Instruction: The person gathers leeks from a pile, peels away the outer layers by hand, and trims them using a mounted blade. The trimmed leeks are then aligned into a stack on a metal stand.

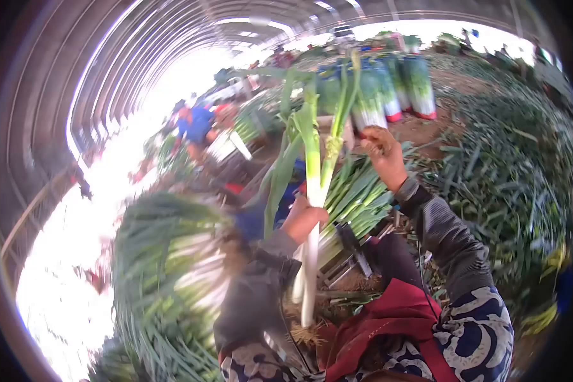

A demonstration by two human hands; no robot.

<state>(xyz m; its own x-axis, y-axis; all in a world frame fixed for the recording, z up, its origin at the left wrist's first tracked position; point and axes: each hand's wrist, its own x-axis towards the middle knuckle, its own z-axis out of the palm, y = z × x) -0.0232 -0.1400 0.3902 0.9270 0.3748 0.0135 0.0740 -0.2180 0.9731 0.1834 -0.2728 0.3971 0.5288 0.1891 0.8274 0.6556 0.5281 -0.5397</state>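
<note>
My left hand (304, 219) is closed around the white shank of a leek (312, 254), held upright in front of me. Its green leaves fan out above the fist, and its stringy roots (305, 334) hang near my lap. To the right, my right hand (385, 156) is raised beside the leaves, apart from the stalk. Its soiled fingers are curled together, and I cannot tell what is in them. Behind the held leek, more trimmed leeks (363, 194) lie in a slanted bunch on a low stand.
A big heap of leeks (159, 267) lies on my left. Wrapped leek bundles (420, 89) stand upright at the back. Cut leaves (503, 172) cover the ground on the right. A person in blue (197, 124) is bent over farther back, under the arched roof.
</note>
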